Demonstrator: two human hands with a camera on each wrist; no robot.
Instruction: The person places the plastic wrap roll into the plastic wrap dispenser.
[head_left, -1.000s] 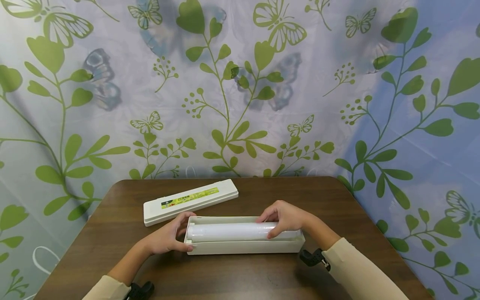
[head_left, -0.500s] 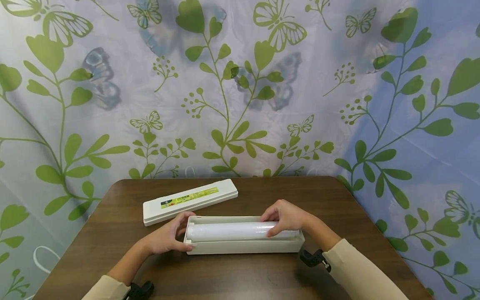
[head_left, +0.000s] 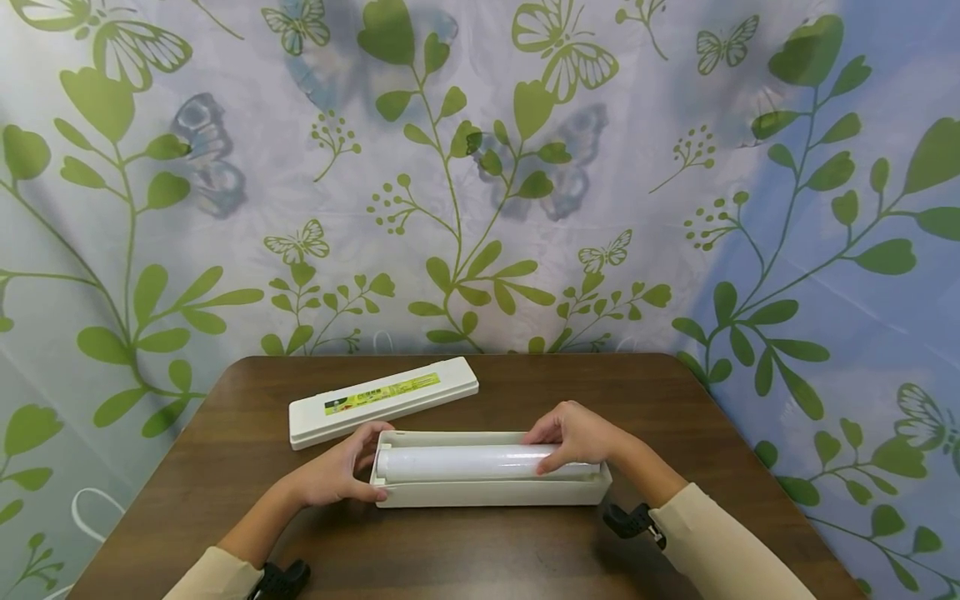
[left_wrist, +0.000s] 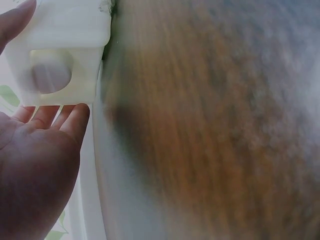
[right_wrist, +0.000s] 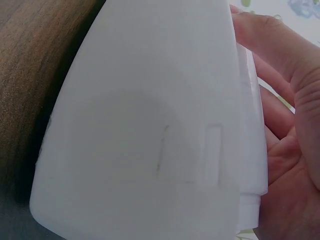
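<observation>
A long white cling film box lies lidless on the table in the head view, with a roll of cling film inside it along its length. At the box's left end my left hand holds it, thumb on the front wall and fingers behind. In the left wrist view, the box's end wall has an opening with the roll's end showing. Near the roll's right end, my right hand grips it with thumb in front and fingers behind. The right wrist view shows the box close up beside that thumb.
Behind the box, the white lid with a yellow-green label lies slanted on the brown wooden table. A curtain with leaves and butterflies hangs behind the table. Black straps sit at both wrists.
</observation>
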